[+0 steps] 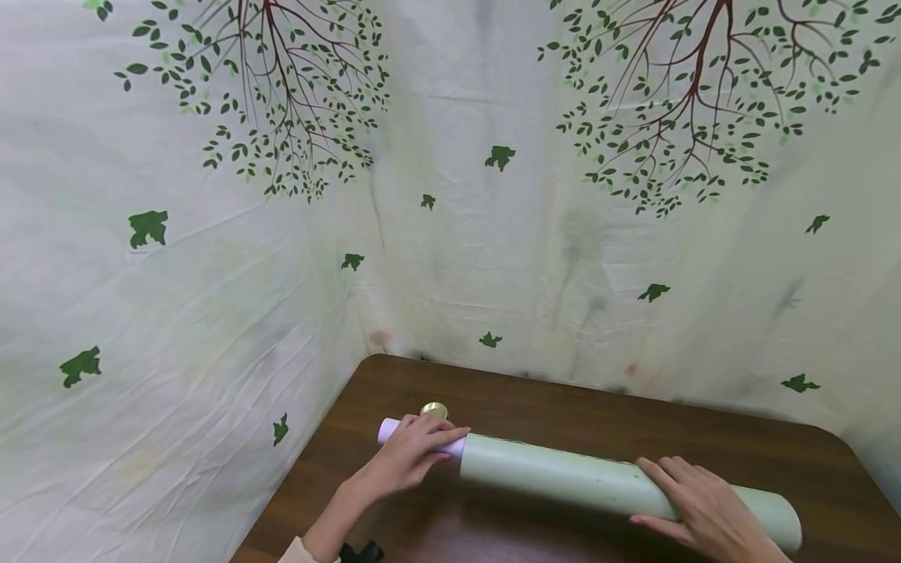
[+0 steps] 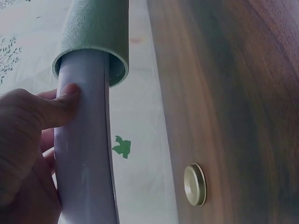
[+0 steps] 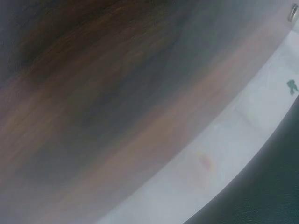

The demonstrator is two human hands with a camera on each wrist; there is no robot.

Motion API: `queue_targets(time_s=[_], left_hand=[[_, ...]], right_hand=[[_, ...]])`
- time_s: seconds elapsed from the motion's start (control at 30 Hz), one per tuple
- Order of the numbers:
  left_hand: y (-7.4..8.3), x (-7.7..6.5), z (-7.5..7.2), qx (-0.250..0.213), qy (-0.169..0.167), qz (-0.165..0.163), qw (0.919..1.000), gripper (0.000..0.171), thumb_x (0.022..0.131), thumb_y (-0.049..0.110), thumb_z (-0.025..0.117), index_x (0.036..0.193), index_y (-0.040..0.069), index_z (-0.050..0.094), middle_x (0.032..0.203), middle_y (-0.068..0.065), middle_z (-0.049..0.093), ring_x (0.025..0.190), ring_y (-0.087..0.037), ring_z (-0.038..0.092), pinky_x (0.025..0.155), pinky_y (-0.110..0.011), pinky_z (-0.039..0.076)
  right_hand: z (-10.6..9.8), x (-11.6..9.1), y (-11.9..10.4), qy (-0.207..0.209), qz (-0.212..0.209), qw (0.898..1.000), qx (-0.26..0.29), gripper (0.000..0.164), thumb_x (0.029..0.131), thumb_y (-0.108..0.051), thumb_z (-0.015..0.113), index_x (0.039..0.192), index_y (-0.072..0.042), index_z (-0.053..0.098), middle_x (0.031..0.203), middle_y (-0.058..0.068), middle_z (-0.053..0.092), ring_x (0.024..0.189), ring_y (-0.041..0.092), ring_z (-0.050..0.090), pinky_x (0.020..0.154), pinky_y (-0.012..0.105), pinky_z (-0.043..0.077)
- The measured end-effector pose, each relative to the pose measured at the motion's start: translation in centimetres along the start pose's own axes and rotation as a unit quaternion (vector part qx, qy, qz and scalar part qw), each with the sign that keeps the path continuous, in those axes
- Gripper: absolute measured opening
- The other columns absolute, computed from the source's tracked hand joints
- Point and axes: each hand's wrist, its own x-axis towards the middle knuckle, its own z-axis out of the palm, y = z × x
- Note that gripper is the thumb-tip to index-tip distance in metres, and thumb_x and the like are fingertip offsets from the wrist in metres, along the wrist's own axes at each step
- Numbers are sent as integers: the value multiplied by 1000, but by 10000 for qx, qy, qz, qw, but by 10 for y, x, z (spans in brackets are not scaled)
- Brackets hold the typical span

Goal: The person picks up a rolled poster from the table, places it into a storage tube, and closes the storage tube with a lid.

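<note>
A long pale green tube (image 1: 556,473) is held level over the brown table, slanting down to the right in the head view. From its left end a rolled white sheet (image 2: 86,154) sticks out, its other part hidden inside the tube. My left hand (image 1: 415,450) grips this roll close to the tube's mouth, thumb on the near side and fingers behind in the left wrist view. Toward the tube's right end, my right hand (image 1: 704,504) holds it with fingers over the top and thumb below. In the right wrist view only the tube's side (image 3: 261,200) shows, dark green; that hand is hidden there.
A round gold-coloured lid (image 2: 195,184) lies on the dark wood table (image 1: 366,383), beyond my left hand. Behind the table's back edge hangs a pale cloth (image 1: 464,258) printed with branches and green leaves. A small black object (image 1: 362,553) shows near my left wrist.
</note>
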Motion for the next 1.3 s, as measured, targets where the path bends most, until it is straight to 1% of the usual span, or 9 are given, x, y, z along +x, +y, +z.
queue_targets(time_s=[0.4, 0.63, 0.73, 0.8, 0.9, 1.03, 1.17, 1.23, 1.3], left_hand=[[5, -4, 5, -38, -177, -215, 9996, 49, 92, 19, 77, 139, 13, 65, 123, 0, 71, 116, -16, 64, 93, -41, 48], [6, -7, -3, 329, 236, -53, 9992, 58, 83, 30, 86, 135, 12, 66, 127, -3, 71, 120, -20, 65, 98, -48, 48], [0, -13, -14, 379, 628, -497, 9961, 57, 84, 33, 85, 134, 11, 68, 128, -6, 71, 120, -24, 65, 100, -53, 46], [-8, -21, -23, 263, 851, -1132, 9896, 51, 89, 32, 80, 134, 11, 68, 130, -7, 70, 120, -26, 65, 100, -55, 44], [-21, -38, -35, -380, 911, -2335, 9673, 41, 101, 29, 68, 138, 12, 66, 133, -8, 69, 122, -28, 65, 102, -54, 47], [-35, -57, -40, -2094, 645, -3497, 9109, 40, 109, 28, 54, 145, 13, 59, 140, -13, 66, 126, -33, 65, 101, -46, 54], [-43, -65, -29, -3500, 472, -3784, 8556, 42, 110, 26, 50, 150, 11, 54, 139, -21, 65, 120, -22, 68, 98, -35, 56], [-45, -66, -22, -3789, 437, -3790, 8432, 43, 110, 25, 51, 151, 11, 53, 140, -22, 63, 115, -10, 67, 95, -30, 56], [-46, -66, -17, -3935, 400, -3720, 8397, 44, 110, 24, 52, 151, 10, 52, 145, -23, 59, 113, 1, 63, 94, -30, 56]], right_hand=[[0, -2, -2, -42, 60, 10000, 61, 70, 83, -70, 73, 123, -13, 70, 91, -15, 59, 73, -3, 46, 58, 16, 36], [0, -5, -4, -14, 130, 9999, 39, 70, 81, -71, 73, 122, -14, 70, 91, -15, 60, 73, -3, 46, 58, 16, 36], [0, -4, -4, 74, 126, 9999, 55, 71, 81, -72, 73, 121, -13, 71, 91, -14, 61, 73, -2, 49, 57, 17, 37], [-1, -3, -3, 84, 153, 9998, 26, 72, 81, -72, 73, 122, -13, 70, 92, -14, 62, 73, -1, 51, 57, 18, 39], [-3, -3, -2, 44, 185, 9998, -15, 72, 81, -71, 73, 123, -13, 70, 93, -12, 64, 73, 0, 53, 58, 19, 41], [-5, -5, 0, 1, 233, 9997, -19, 72, 80, -71, 74, 122, -13, 70, 92, -13, 63, 71, -2, 50, 57, 18, 40], [-5, -8, 0, 27, 260, 9997, 5, 71, 79, -71, 75, 121, -13, 71, 91, -14, 62, 70, -3, 48, 56, 17, 38], [-4, -9, 0, 36, 268, 9996, 16, 71, 79, -71, 74, 122, -14, 70, 91, -14, 62, 71, -3, 49, 57, 17, 37], [-4, -10, -1, 15, 282, 9996, 7, 71, 79, -71, 74, 122, -14, 70, 91, -14, 62, 71, -3, 49, 57, 16, 37]])
